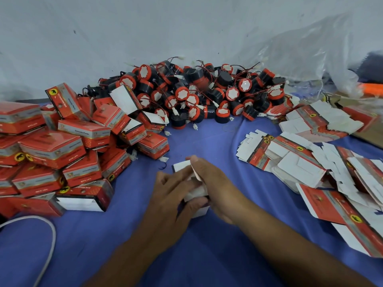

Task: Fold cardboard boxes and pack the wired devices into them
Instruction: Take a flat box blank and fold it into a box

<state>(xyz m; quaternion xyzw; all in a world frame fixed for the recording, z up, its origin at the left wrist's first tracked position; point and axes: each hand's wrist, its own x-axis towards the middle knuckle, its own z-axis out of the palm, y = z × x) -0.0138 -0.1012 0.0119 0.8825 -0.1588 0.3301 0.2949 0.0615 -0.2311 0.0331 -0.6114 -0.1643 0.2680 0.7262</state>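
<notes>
A small cardboard box (182,165), white inside, sits between my hands on the blue cloth (207,245) at the centre. My left hand (172,193) lies over its left side, fingers stretched across the flaps and thumb under the near edge. My right hand (215,183) holds the box from the right, thumb pressed along the top flap. Most of the box is hidden by both hands. A heap of black and red round wired devices (196,94) lies at the back against the wall.
Folded red boxes (62,150) are piled at the left. Flat unfolded box blanks (310,162) spread over the right side. A white cable (49,235) curves at the lower left. Clear plastic sheeting (310,48) hangs at the back right.
</notes>
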